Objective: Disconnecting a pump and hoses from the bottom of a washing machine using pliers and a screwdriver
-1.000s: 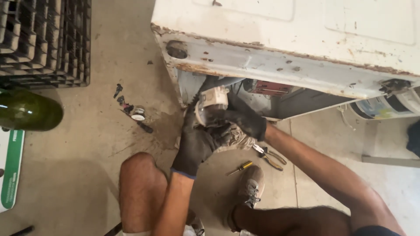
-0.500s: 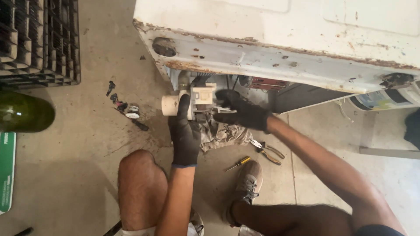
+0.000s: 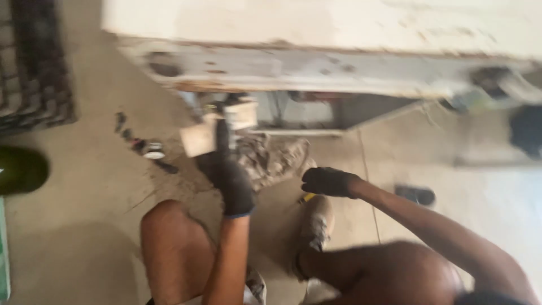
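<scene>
Left hand [image 3: 230, 178] grips pale pump part [image 3: 217, 129]; right hand [image 3: 327, 182] hovers apart.

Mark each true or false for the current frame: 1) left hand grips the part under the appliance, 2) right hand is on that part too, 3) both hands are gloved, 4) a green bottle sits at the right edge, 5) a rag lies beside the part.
1. True: the left hand holds the pale part under the white appliance.
2. False: the right hand is off it, low near the shoe.
3. True: both wear dark gloves.
4. False: the green bottle lies at the left edge.
5. True: a crumpled rag lies right beside the part.
</scene>
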